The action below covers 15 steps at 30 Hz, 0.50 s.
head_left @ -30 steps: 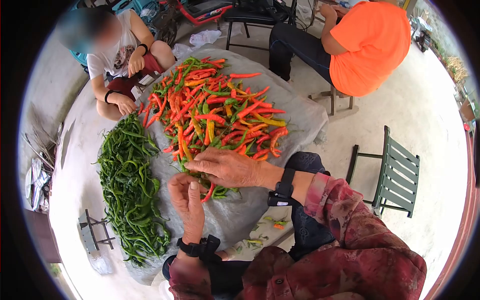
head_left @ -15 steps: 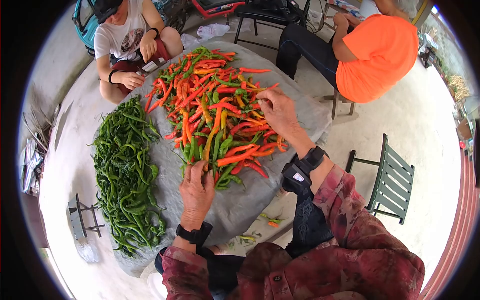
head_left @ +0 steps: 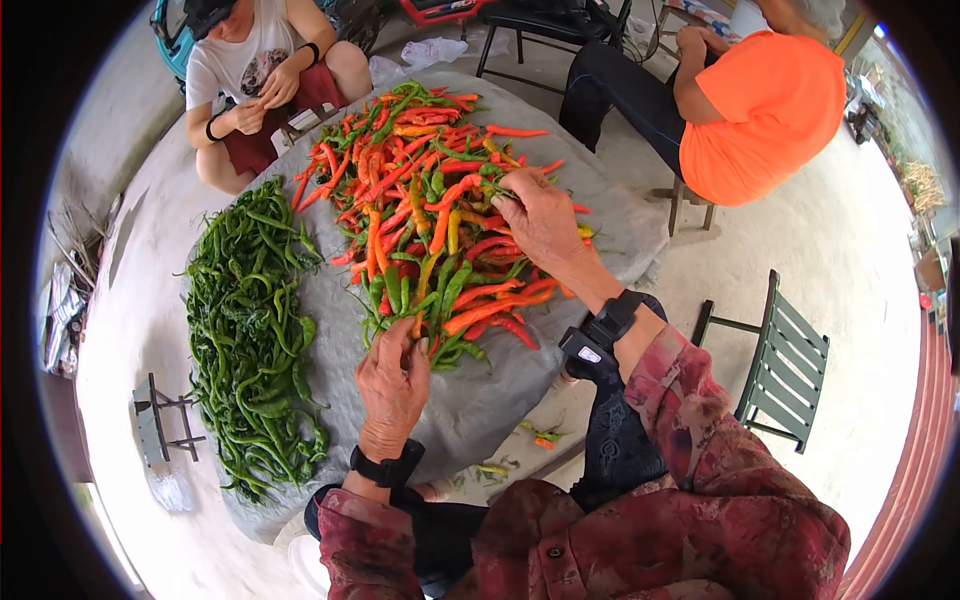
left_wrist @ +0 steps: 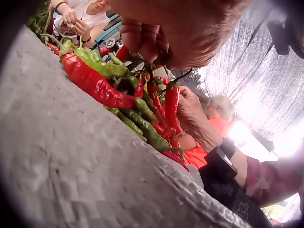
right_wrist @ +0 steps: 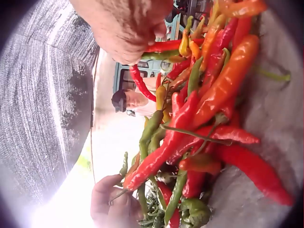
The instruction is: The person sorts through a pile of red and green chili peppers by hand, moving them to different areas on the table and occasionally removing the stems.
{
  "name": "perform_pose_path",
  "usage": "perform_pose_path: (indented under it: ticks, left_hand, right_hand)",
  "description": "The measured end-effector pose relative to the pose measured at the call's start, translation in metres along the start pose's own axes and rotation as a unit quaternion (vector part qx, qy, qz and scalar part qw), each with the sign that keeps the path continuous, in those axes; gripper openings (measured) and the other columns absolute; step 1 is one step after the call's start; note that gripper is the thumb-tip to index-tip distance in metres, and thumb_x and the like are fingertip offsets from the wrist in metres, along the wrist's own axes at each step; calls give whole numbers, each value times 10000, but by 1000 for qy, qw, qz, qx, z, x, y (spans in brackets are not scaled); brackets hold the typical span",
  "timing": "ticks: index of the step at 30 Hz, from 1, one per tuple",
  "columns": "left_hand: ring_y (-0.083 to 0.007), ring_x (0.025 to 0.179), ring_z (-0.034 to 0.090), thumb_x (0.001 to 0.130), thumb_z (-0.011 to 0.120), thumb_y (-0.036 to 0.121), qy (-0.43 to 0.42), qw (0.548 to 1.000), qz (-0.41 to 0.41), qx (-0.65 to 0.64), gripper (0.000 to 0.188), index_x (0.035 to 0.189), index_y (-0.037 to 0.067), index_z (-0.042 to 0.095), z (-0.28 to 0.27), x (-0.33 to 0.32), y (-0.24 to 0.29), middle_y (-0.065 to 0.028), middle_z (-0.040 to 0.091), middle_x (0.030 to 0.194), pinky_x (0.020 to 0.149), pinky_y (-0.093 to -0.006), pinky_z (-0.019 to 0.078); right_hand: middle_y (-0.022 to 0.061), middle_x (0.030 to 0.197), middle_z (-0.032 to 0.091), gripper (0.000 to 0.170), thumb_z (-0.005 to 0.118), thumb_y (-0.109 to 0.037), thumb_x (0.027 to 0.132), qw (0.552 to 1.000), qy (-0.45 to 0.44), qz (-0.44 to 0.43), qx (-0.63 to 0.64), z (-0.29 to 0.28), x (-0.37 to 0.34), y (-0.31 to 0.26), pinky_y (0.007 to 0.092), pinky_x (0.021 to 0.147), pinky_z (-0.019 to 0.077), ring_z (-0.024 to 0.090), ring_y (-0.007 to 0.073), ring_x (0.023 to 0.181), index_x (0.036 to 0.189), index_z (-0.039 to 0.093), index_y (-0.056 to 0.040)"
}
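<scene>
A mixed pile of red, orange and green chili peppers (head_left: 400,190) lies on a grey sheet (head_left: 335,370). At its near edge, my left hand (head_left: 392,385) curls its fingers round the end of a chili pepper, mostly hidden by the fingers. Green and red chilies crowd under those fingers in the left wrist view. Farther over the pile's right side, my right hand (head_left: 550,225) pinches a chili between thumb and fingertips. Red and green peppers (right_wrist: 164,46) meet its fingers in the right wrist view.
A long heap of green chilies (head_left: 255,350) lies left of the mixed pile. Across the sheet sits a person in a white shirt (head_left: 240,70); another in an orange shirt (head_left: 765,120) sits at right. A green folding chair (head_left: 785,365) stands right, a small stool (head_left: 165,420) left.
My hands were close together over the near edge; they have parted, the right moving forward and right onto the pile. The person in white has brought both hands together.
</scene>
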<state>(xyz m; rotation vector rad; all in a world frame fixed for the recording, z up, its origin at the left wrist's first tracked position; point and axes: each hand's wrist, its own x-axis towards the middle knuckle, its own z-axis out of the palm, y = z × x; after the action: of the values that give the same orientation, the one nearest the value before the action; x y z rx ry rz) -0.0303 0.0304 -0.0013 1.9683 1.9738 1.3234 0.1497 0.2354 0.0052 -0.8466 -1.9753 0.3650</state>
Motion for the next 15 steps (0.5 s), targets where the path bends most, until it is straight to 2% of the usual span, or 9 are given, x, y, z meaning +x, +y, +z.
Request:
perform_pose_path:
  ticks: [1,3,4,6,7,11,13,15]
  left_hand:
    - [-196,550,569,813,676,-2,2,1000,-3,1,306,1100,69,593,-1,-1,-1,-59,561,719,524,-318,476]
    - [-200,555,573,809,669,-6,-2,1000,7,24,311,1102,64,592,-2,-1,-1,-62,564,722,525,-318,475]
    - [-200,555,573,809,669,-6,5,1000,4,25,311,1102,64,592,-3,1,-1,-62,564,722,525,-318,475]
    - [-208,559,577,806,669,-2,15,999,18,49,313,1103,59,591,-6,1,1,-69,570,734,531,-320,477]
    - [-208,559,577,806,669,-2,18,999,14,49,313,1103,59,591,-7,2,2,-69,570,734,531,-320,477]
    - [-214,571,586,809,669,2,25,999,-1,26,303,1097,55,592,-9,3,3,-79,582,758,536,-326,479]
    - [-215,576,590,811,668,1,34,999,2,20,299,1095,54,592,-9,2,2,-83,586,766,536,-327,479]
    - [-153,534,560,838,648,-18,51,999,3,-2,268,1095,43,600,-9,3,2,-70,568,714,521,-287,453]
  right_hand:
    - [123,931,600,173,680,-76,834,1000,-3,-2,2,-1,0,-4,381,649,500,630,295,775,980,594,-40]
    - [111,901,611,190,676,-73,874,992,73,-75,74,-5,-2,-15,325,660,513,614,243,748,1021,567,-19]
    - [111,901,611,190,676,-73,874,991,69,-81,76,-4,-3,-20,325,660,513,614,243,748,1021,567,-19]
    - [68,885,609,186,656,-100,919,952,97,8,289,-5,-9,-34,280,674,519,599,145,744,1042,561,2]
    - [42,915,603,171,611,-124,958,925,51,84,366,-14,-11,-45,252,686,535,603,96,767,1052,555,7]
    - [46,902,610,180,600,-123,961,891,25,113,438,-8,-9,-46,245,663,544,614,99,739,1073,550,9]
    - [46,878,621,235,603,-154,960,859,-89,235,446,6,-12,-43,239,641,548,622,99,745,1115,563,19]
    - [47,876,627,264,612,-173,956,867,-122,241,418,9,-14,-39,239,627,543,623,98,748,1135,572,17]
